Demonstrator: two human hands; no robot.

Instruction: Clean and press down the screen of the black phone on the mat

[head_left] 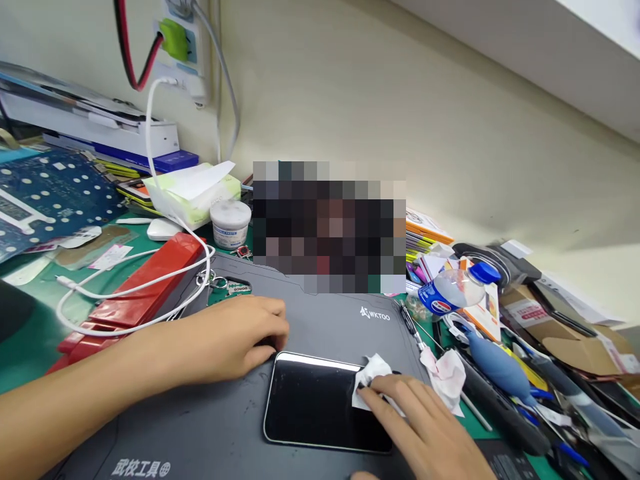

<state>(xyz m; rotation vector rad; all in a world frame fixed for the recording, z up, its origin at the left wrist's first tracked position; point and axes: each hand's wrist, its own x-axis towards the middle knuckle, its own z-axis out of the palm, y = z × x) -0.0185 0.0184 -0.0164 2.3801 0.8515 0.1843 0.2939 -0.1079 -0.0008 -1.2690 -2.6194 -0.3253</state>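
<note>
Pressing a crumpled white tissue (373, 373) onto a black-screened phone (315, 403) with the right hand (420, 413), fingers bent and closed on the paper, lower right of the frame. Resting the phone screen-up on a grey mat (320, 327) at lower centre, and covering part of its right end with that same hand. Holding the left hand (255, 333) loosely curled just beside the phone's upper left corner (contact and contents impossible to tell from here). Risking, most likely, a skid of the phone across the mat, from pushing at one end without any clear hold at the other. Risking fine scratches too, from rubbing over any grit caught under the paper. Looping a white cable (133, 327) across a red object (133, 300) at left, perhaps inviting a snag from lying so near the left forearm. Crowding the right side with a second crumpled tissue (443, 377), a blue blower (500, 363) and a bottle (457, 290), perhaps inviting a knock from too wide a swing of the right hand. Standing farther back, left of centre: a tub (230, 223) and a tissue pack (193, 197). Filling the wall's upper left with a green plug (174, 39).
</note>
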